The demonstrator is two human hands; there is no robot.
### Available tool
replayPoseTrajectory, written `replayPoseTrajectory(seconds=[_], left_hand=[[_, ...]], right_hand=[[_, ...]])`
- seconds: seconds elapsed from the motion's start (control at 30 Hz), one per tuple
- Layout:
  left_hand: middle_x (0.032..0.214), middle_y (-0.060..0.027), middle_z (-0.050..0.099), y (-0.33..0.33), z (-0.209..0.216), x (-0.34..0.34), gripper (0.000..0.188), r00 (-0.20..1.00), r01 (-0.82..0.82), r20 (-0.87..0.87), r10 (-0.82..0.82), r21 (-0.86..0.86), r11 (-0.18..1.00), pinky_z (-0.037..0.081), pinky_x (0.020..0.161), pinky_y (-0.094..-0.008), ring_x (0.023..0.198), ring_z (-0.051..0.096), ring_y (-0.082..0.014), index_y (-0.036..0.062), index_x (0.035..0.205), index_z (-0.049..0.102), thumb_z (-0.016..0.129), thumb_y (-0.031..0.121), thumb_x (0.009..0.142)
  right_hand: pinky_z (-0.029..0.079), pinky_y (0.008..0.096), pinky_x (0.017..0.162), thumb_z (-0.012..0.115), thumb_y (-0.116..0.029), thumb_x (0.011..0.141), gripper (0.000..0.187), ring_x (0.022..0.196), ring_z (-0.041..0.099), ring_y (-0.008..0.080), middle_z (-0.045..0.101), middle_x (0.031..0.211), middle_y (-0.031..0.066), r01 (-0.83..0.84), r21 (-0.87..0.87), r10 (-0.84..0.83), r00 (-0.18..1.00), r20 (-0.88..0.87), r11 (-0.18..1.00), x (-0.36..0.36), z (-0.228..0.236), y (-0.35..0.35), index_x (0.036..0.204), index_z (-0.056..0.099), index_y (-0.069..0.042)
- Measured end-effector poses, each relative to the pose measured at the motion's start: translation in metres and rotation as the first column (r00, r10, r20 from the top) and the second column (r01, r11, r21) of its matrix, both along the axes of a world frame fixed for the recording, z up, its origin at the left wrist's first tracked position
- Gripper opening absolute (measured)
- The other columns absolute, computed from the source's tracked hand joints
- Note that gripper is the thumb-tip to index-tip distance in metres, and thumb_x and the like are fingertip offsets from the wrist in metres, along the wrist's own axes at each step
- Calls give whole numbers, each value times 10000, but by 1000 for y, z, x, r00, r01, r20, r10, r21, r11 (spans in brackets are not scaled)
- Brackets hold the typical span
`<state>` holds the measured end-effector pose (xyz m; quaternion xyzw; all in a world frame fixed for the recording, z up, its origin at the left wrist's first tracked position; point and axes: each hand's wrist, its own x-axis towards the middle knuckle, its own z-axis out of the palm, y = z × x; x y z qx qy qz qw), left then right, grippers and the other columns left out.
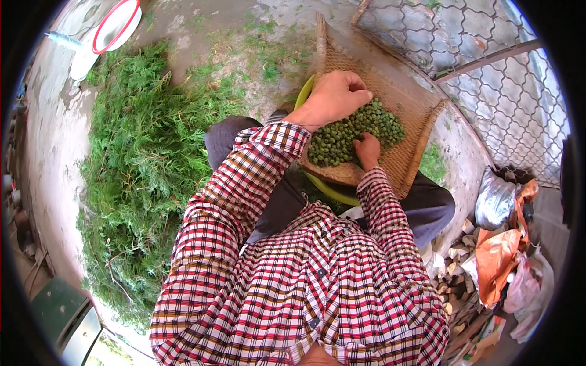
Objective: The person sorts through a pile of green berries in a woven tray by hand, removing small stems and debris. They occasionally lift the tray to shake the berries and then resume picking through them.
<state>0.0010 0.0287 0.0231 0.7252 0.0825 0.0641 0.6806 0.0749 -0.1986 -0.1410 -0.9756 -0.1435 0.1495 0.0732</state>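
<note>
A woven winnowing tray (410, 122) rests over a yellow-green basin (332, 193) between my knees. Small green cones (332, 143) lie heaped in it. Above the heap's far left side is my left hand (334, 97), thumb and fingers pressed together; whatever may be in the pinch is too small to make out. My right hand (367, 150) reaches into the near side of the heap with fingers curled in and touching the cones. Its fingertips are partly hidden, so I cannot see what they grip.
A big pile of green conifer branches (143, 158) covers the ground at left, with loose sprigs beyond. Wire mesh panels (470, 49) stand at the far right. Firewood (461, 268) and plastic bags (497, 256) lie at lower right. A red-rimmed white basin (116, 27) is at far left.
</note>
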Motion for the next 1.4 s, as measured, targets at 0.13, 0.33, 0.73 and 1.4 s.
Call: replayPoseTrajectory(seconds=[0.13, 0.33, 0.73, 1.4], left_hand=[[759, -34, 595, -3, -3, 3, 236, 999, 45, 15, -45, 29, 999, 443, 634, -235, 699, 531, -86, -26, 906, 618, 602, 190, 811], [761, -28, 595, -5, -2, 4, 229, 998, 63, 14, -63, 17, 998, 444, 626, -232, 699, 528, -79, -23, 902, 620, 600, 188, 815], [792, -51, 609, -9, -4, 6, 238, 998, 64, -6, -64, 15, 998, 460, 650, -247, 720, 547, -99, -26, 900, 619, 608, 194, 810], [786, -103, 630, -9, 2, 5, 261, 999, 43, -2, -43, 0, 999, 472, 668, -286, 719, 586, -157, -32, 858, 628, 615, 212, 767]], right_hand=[[450, 401, 581, 593, -154, 804, 174, 631, 541, 276, 583, 747, 154, 101, -48, -102, 994, -25, 994, -1, 4, 12, 869, 597, 8], [449, 410, 583, 581, -161, 819, 169, 610, 536, 264, 571, 704, 132, 149, 104, -150, 989, -3, 983, -3, -9, -16, 795, 582, 6], [470, 441, 716, 597, -84, 766, 247, 849, 588, 345, 614, 917, 184, -99, 224, 111, 993, -41, 969, -4, 13, 31, 1006, 585, -23], [470, 387, 632, 574, -127, 766, 144, 680, 584, 307, 595, 741, 174, -150, 512, 226, 970, -89, 846, -12, 8, 29, 816, 579, 7]])
